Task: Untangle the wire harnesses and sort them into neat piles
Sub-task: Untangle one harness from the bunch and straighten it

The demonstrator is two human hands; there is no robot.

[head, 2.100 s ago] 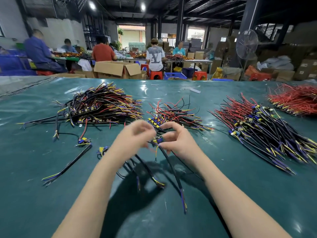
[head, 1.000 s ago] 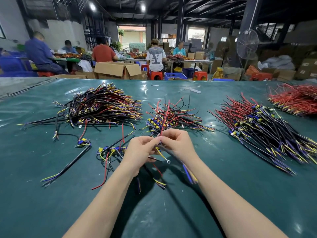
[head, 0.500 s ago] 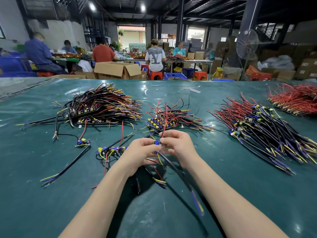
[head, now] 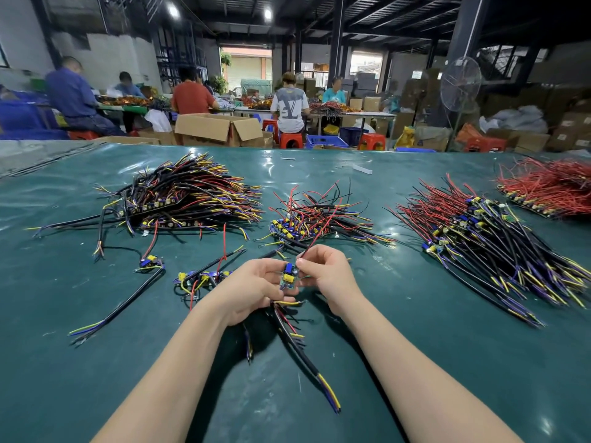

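The black cable [head: 303, 356] has swung in nearer and is trailing toward the counter [head: 431, 362]; the left hand [head: 256, 289] is cupping the harness [head: 287, 276] steady while the right hand [head: 323, 273] is pinching, probably, its red lead [head: 315, 238], freeing it for the middle pile [head: 319, 219] beyond.
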